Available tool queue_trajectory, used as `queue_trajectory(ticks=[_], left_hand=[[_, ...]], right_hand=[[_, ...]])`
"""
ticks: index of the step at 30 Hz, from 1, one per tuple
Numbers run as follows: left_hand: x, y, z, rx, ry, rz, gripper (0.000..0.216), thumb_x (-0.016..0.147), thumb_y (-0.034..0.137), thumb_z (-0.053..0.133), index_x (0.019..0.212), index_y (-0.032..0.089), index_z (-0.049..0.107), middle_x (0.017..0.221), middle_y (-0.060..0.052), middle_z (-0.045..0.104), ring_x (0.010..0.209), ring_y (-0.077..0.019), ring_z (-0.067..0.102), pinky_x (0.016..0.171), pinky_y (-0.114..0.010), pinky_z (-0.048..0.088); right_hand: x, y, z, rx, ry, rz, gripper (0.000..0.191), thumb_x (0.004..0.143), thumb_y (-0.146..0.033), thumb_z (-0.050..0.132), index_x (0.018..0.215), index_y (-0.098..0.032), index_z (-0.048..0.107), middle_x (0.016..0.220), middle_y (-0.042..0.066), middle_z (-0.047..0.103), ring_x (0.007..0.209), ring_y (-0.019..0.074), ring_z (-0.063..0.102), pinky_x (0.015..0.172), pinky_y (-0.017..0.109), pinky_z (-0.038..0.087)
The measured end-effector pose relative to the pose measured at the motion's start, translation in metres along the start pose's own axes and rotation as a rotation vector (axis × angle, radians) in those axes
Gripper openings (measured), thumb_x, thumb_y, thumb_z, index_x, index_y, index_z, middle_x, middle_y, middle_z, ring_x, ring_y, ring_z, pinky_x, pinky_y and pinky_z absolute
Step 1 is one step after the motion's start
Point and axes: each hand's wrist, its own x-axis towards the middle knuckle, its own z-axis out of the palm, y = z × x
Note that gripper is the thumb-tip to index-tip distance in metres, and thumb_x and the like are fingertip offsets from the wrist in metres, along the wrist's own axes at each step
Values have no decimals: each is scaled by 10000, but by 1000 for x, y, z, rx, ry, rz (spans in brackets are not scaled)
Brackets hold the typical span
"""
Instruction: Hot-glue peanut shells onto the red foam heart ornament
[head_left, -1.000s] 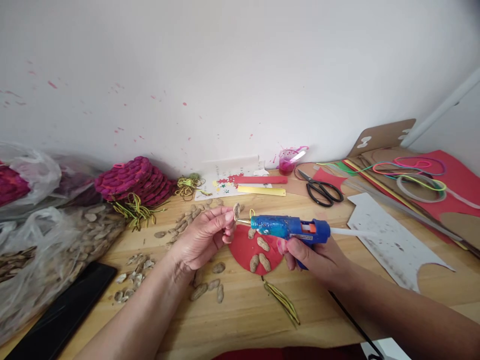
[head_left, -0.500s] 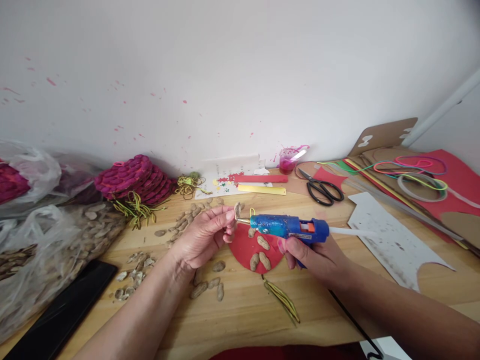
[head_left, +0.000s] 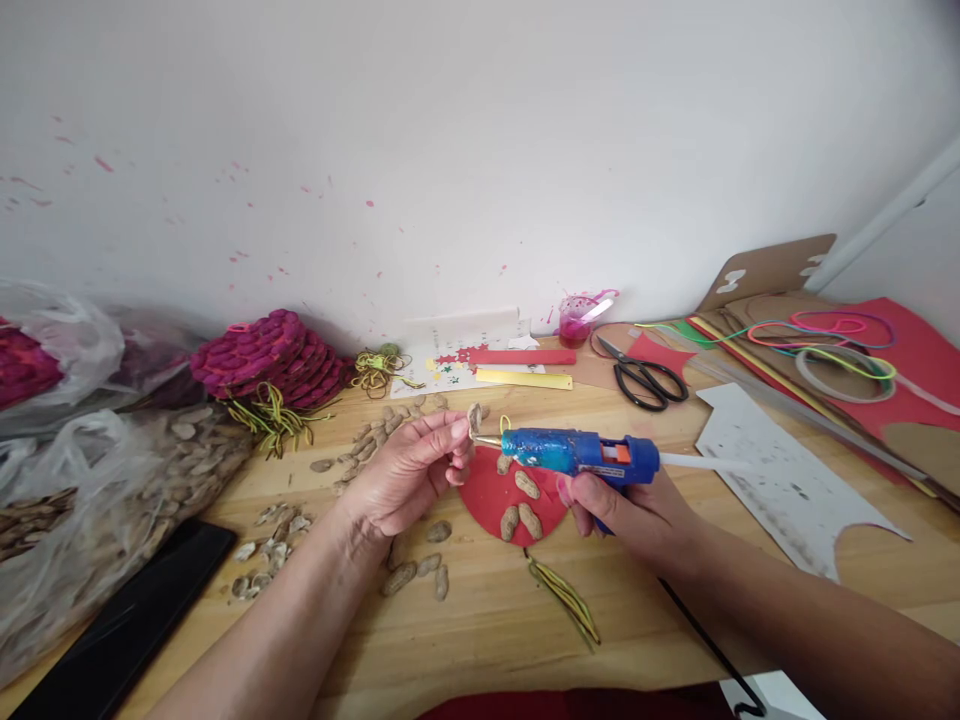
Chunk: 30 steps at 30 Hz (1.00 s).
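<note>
Between the thumb and fingers of my left hand (head_left: 409, 470) is a peanut shell (head_left: 474, 418), pinched upright. My right hand (head_left: 630, 515) grips a blue hot glue gun (head_left: 551, 452), a white glue stick (head_left: 705, 462) poking out of its back. The gun's metal nozzle (head_left: 489, 440) points left and meets the shell, or comes very close to it. Beneath the gun lies a red paper disc (head_left: 480, 505) bearing several peanuts (head_left: 528, 485). A yellow-green tassel (head_left: 566, 600) hangs off its near edge. Part of the disc is hidden behind the gun and my hands.
Loose peanuts (head_left: 371, 435) and broken shells (head_left: 262, 560) lie to the left, near a black flat object (head_left: 127, 620) and plastic bags (head_left: 90, 480). Purple peanut-covered discs (head_left: 262, 360) are stacked behind. Scissors (head_left: 649, 380), a pink cup (head_left: 577, 320) and cut card (head_left: 787, 480) sit right.
Almost nothing differs. Both hands, the shell and the glue gun keep nearly the same place, with the nozzle still at the shell.
</note>
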Motion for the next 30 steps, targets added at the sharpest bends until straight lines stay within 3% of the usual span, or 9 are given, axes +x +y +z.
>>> queue_trajectory(ticks=[22,26,30], left_hand=[[-1,2,1,-17,-30,9,310,721,305,885,713,131,629,626,15,508,570,-62,428,500,-149,391],[-3,5,0,64,28,36,289,696,328,901,758,140,689,636,14,555,593,-84,510,578,-200,482],[-8,6,2,395,105,63,263,664,294,918,830,155,770,755,-31,690,671,-117,605,649,-220,515]], right_hand=[[2,-1,-1,-98,46,-99,352,1002,-461,526,774,-224,649,572,-4,555,539,153,551,524,289,462],[4,9,-4,-80,112,-11,365,995,-501,536,825,-211,677,629,18,625,558,158,585,528,289,478],[12,20,-6,62,230,167,455,966,-598,540,837,-177,657,725,51,685,621,166,650,581,292,536]])
